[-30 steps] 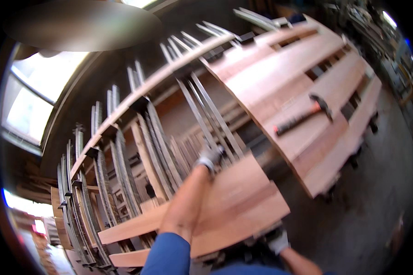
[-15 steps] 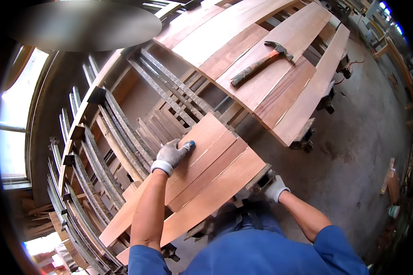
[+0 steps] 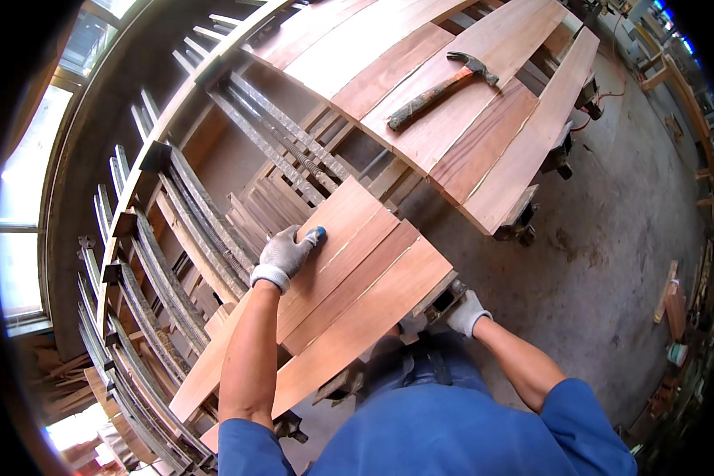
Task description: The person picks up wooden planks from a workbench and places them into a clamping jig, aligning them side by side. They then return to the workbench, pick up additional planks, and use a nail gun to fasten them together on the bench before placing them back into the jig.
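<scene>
My left hand (image 3: pixel 285 255), in a grey-white glove, lies over the far-left edge of a panel of pale and reddish boards (image 3: pixel 349 274). Its thumb, with a blue tip, rests on the top face, and the fingers bend over the edge, partly hidden. Whitish glue lines run along the joints of the boards. At the panel's near right corner sits a dark metal bar clamp (image 3: pixel 446 295). My gloved right hand (image 3: pixel 468 313) is closed at the clamp's outer end, its fingers mostly hidden by the clamp.
A claw hammer (image 3: pixel 444 91) with a worn orange handle lies on a larger glued panel (image 3: pixel 416 147) beyond. More clamps (image 3: pixel 520 226) hold that panel's right edge. Long metal clamp bars (image 3: pixel 166 301) fill a curved rack at the left. Wood scraps (image 3: pixel 674 309) lie on the concrete floor at right.
The view has shifted slightly, so the panels and hammer sit a little higher and further left. Both hands keep their places on the panel and the clamp.
</scene>
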A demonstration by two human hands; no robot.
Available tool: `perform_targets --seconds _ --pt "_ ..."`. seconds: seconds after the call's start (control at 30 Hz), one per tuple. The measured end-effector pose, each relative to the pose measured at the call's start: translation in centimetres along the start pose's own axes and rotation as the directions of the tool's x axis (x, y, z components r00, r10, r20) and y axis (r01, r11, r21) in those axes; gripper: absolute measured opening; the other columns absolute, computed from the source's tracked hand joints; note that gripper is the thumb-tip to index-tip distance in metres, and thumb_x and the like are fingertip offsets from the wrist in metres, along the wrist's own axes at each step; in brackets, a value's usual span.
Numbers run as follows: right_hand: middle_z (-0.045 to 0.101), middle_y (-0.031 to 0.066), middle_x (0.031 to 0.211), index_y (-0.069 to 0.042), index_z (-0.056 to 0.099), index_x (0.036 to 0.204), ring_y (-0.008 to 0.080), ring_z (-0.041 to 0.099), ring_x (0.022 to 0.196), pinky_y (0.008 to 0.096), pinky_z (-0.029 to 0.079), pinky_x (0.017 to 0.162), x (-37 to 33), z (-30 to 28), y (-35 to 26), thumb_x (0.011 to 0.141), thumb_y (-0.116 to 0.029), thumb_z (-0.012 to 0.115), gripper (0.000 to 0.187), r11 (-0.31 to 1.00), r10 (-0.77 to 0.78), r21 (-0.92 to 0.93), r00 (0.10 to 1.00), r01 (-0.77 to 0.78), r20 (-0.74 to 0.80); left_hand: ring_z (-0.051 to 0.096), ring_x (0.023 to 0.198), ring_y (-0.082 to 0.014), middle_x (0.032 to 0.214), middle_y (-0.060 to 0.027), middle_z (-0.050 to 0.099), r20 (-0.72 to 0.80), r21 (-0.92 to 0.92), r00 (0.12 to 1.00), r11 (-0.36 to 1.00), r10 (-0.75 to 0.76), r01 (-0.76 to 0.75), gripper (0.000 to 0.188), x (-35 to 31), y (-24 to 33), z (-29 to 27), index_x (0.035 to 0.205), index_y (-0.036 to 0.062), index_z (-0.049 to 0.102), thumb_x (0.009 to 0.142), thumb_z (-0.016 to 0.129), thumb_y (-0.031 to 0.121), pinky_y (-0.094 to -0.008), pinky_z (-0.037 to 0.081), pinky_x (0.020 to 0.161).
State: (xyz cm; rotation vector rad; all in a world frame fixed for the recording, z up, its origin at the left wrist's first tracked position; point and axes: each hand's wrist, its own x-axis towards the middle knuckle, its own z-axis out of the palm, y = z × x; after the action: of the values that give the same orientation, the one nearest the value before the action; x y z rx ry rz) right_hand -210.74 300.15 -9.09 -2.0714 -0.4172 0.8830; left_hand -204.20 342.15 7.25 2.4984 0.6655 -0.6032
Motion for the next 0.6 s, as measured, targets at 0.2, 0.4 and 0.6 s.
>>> perform_targets --seconds 0.2,0.4,0.6 --pt "0.061 0.0040 0.146 -0.019 0.058 0.144 0.0230 0.056 0.135 0.0366 0.046 0.113 0.8 -1.6 -1.7 0.104 -0.040 0.053 0.045 0.986 0.111 0.112 0.989 -0.121 0.095 0.068 0.116 -0.0416 0.118 -0.0254 0.073 0.022 -0.078 1.000 0.997 0.018 -0.016 0.077 0.3 -0.2 -0.5 0.122 0.0027 0.073 0.089 0.063 0.071 -0.0449 0.051 0.101" --pt "0.064 0.0070 0.143 -0.015 0.058 0.142 0.0255 0.060 0.131 0.0386 0.048 0.111 0.4 -1.3 0.0 0.093 -0.053 0.068 0.063 0.900 0.189 0.367 0.970 -0.233 0.154 0.070 0.112 -0.0370 0.117 -0.0227 0.074 0.073 -0.132 0.997 0.991 -0.003 0.013 0.071 0.6 0.1 -0.7 0.124 0.0049 0.073 0.090 0.066 0.067 -0.0422 0.051 0.100" --pt "0.065 0.0071 0.139 -0.015 0.059 0.141 0.0250 0.061 0.128 0.0378 0.049 0.109 0.7 -0.7 0.5 0.098 -0.042 0.064 0.052 -0.011 0.237 0.970 0.941 -0.245 0.240 0.072 0.108 -0.0347 0.113 -0.0207 0.076 0.087 -0.155 0.996 0.988 0.020 -0.007 0.065 0.9 0.7 -0.7 0.123 0.0050 0.074 0.094 0.065 0.063 -0.0416 0.051 0.098"
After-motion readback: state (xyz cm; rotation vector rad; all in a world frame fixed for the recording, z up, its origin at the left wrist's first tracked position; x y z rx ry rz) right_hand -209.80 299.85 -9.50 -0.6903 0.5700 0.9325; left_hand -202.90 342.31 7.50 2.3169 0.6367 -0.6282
